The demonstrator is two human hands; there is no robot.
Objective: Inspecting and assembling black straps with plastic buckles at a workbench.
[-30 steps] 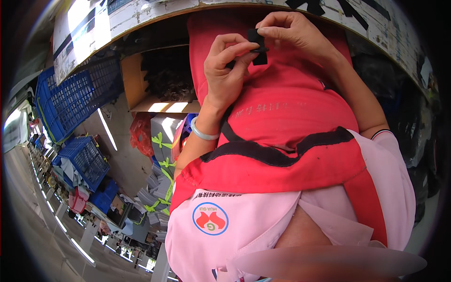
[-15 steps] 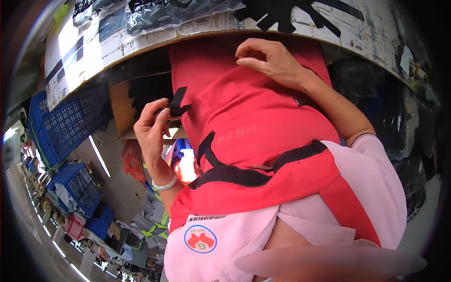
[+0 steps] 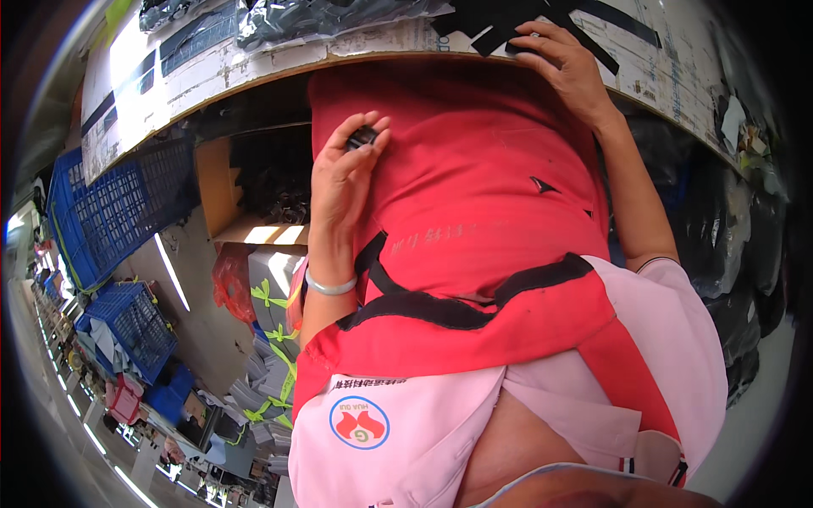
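My left hand (image 3: 337, 173), with a pale bangle at its wrist, is raised in front of the red apron (image 3: 474, 169). Its curled fingers hold a small black piece, perhaps a plastic buckle (image 3: 362, 137). My right hand (image 3: 569, 72) reaches over the near edge of the worktable, fingers closed on the end of a black strip (image 3: 513, 47). That strip belongs to a loose pile of black strips (image 3: 487, 19); the fingers hide part of it.
The worktable (image 3: 339, 72) has a worn, pale top with clear-bagged dark goods (image 3: 326, 21). Beneath it, an open cardboard box (image 3: 218, 188) contains dark pieces. Blue crates (image 3: 102, 224) stand at the left, with a red plastic bag (image 3: 231, 284) nearby. Dark bags (image 3: 720, 229) line the right.
My right hand has moved up from the apron to the strips on the table. My left hand has shifted right and up; the strap that stuck out from it is no longer seen there.
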